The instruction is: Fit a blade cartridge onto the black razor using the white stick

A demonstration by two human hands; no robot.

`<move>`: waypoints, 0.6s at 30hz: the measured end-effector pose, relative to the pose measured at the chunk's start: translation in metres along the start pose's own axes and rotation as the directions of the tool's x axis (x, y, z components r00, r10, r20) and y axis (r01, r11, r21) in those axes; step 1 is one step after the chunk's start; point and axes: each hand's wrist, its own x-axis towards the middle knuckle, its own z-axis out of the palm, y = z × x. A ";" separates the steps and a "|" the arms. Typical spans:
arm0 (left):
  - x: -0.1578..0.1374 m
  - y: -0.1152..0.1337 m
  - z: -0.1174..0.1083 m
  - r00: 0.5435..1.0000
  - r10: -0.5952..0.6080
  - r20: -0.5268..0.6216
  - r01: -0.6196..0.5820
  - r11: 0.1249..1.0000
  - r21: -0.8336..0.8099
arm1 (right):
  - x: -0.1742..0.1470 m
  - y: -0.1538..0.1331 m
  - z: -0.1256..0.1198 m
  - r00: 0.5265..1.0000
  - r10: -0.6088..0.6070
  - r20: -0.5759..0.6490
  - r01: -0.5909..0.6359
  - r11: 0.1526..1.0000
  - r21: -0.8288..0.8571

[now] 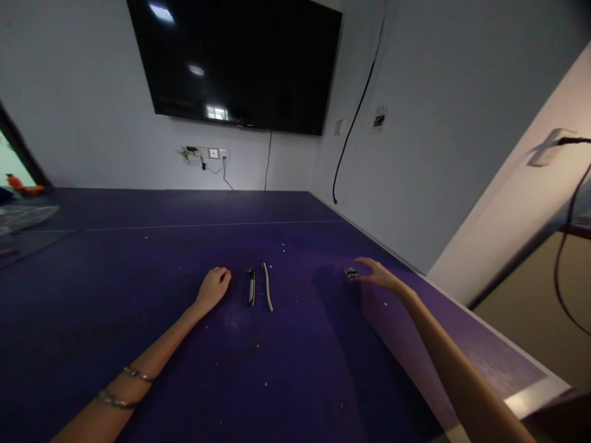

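Note:
My left hand [215,287] rests on the purple tabletop with its fingers curled closed, and nothing shows in it. Just to its right lies a razor [252,288] with a dark and grey handle, its head toward the far side. Beside the razor is a thin, pale, slightly bent stick [268,287], which looks like a toothbrush. Farther right, my right hand [377,275] is over the table, casting a shadow to its left. A small shiny, dark-patterned piece [350,273] is at its thumb and fingertips, seemingly pinched; its exact kind is too small to make out.
The purple table [184,344] carries scattered white specks and runs to the wall, with a pale edge at right. At far left are a clear plastic bag [28,216] and an orange object [23,186]. A black cable [353,126] hangs by the wall near a television [244,61].

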 end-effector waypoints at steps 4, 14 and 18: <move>0.000 -0.004 0.003 0.998 0.059 0.024 -0.060 0.997 0.047 | -0.001 0.016 -0.010 0.992 0.027 0.124 -0.028 1.000 0.006; -0.005 -0.003 0.006 0.992 0.122 0.033 -0.125 0.983 0.133 | 0.019 0.008 -0.010 0.968 -0.019 0.250 0.011 0.999 0.034; -0.007 -0.001 0.005 0.992 0.114 0.046 -0.120 0.981 0.152 | 0.023 0.007 -0.001 0.967 -0.043 0.253 0.037 0.999 0.030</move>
